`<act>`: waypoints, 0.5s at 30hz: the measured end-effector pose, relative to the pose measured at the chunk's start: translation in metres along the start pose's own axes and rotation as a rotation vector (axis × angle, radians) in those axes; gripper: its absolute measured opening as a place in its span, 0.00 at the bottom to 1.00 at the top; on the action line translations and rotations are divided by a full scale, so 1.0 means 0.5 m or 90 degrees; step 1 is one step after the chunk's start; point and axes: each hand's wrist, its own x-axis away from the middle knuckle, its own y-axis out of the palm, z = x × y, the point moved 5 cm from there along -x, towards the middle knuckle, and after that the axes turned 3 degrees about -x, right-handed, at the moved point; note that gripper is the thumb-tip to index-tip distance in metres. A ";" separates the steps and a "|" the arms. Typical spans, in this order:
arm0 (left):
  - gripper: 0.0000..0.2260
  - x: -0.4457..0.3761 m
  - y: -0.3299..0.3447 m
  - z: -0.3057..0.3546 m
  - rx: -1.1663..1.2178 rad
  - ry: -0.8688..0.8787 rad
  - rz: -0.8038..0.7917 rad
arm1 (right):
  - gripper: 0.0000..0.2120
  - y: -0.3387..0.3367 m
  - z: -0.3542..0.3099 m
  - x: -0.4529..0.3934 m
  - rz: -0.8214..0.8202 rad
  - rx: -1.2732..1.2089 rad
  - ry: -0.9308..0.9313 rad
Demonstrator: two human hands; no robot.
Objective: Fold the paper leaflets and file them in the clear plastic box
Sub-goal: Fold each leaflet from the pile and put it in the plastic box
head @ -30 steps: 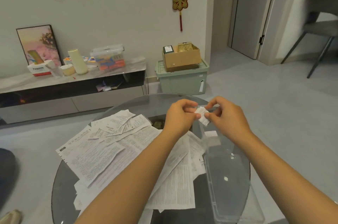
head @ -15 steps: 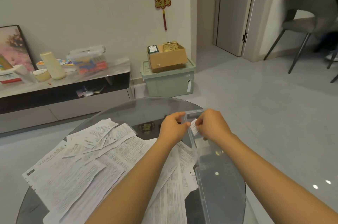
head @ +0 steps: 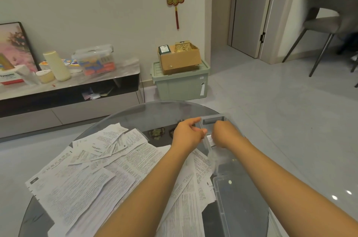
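Observation:
A small folded leaflet [head: 210, 138] sits low inside the clear plastic box [head: 212, 117], pinched from above by my right hand [head: 224, 134]. My left hand [head: 187, 134] is just left of it, thumb and fingers curled at the box's left wall. The box stands at the right side of the round glass table [head: 139, 114]. A spread pile of unfolded printed leaflets [head: 93, 182] covers the table's left and middle. My forearms hide part of the pile and of the box.
A clear lid or tray [head: 222, 203] lies on the table near me at the right. Beyond the table are a low TV bench [head: 67, 89] with clutter, a green storage bin [head: 180, 83] carrying a cardboard box, and a grey chair [head: 327, 21].
Both hands have dropped from above the table down to the box, carrying the folded leaflet inside it. The view has shifted to the right.

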 end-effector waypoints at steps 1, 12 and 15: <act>0.21 0.000 -0.001 0.000 0.003 -0.002 0.000 | 0.13 -0.001 -0.002 0.002 -0.021 0.014 -0.001; 0.18 0.021 -0.016 0.011 -0.004 0.001 0.053 | 0.08 -0.057 -0.021 0.050 0.037 0.026 -0.090; 0.18 0.053 -0.031 0.020 -0.015 0.029 0.066 | 0.12 -0.063 -0.029 0.088 0.061 -0.023 -0.157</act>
